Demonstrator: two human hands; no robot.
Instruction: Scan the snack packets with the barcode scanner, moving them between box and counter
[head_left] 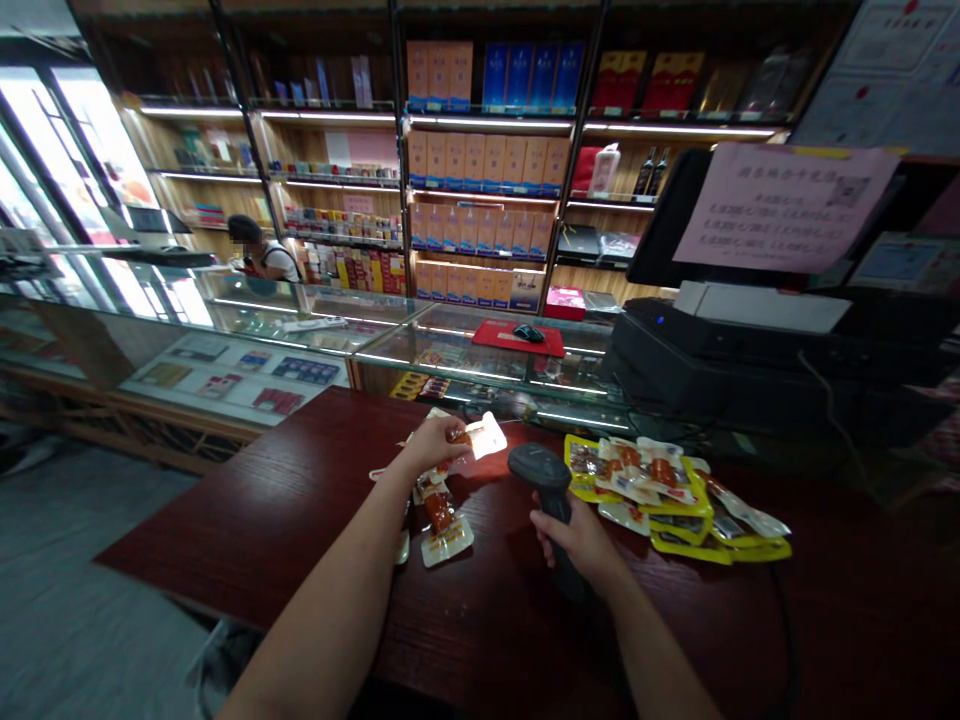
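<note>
My right hand (574, 535) is wrapped round the handle of a black barcode scanner (541, 468), whose head faces left. Between the fingers of my left hand (436, 445) is a snack packet (486, 437), its white end brightly lit by the scanner's light. Below that hand, several more clear-and-white snack packets lie on the dark red table, one with a reddish-brown snack (440, 510) inside; my left hand and forearm partly hide this group. To the right of the scanner rests a pile of yellow-edged and white snack packets (660, 490).
A glass display counter (420, 335) runs behind the wooden table (300, 500), with a red mouse pad (495, 338) and mouse on it. A black monitor and till (675, 345) stand at right. Boxed goods fill the shelves; a person (276, 262) is at far left.
</note>
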